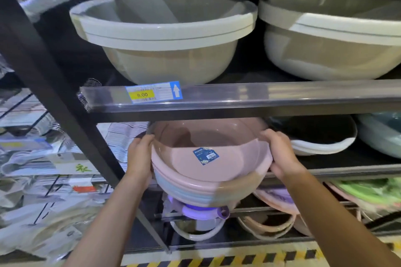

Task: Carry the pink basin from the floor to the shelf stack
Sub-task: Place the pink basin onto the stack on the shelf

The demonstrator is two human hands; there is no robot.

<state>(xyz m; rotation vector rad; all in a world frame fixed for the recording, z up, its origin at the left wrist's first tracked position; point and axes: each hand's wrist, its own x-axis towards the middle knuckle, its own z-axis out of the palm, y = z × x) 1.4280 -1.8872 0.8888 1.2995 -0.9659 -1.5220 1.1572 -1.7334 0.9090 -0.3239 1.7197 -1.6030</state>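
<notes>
The pink basin (208, 154) sits between the two hands at the mouth of the middle shelf, tilted so its inside faces the camera, with a blue sticker (205, 155) on its floor. It rests on top of a stack of nested basins (195, 193), whose blue and tan rims show just below it. The left hand (140, 156) clasps the basin's left rim, fingers curled over the edge, forearm reaching up from the lower left. The right hand (280, 154) grips the right rim the same way, thumb on top, forearm rising from the lower right. Above the hands runs the shelf rail (260, 97) with a price tag (152, 93) reading 8.00, and above that stand two large grey basins (165, 37). Below the hands, a striped floor edge (238, 259) shows.
</notes>
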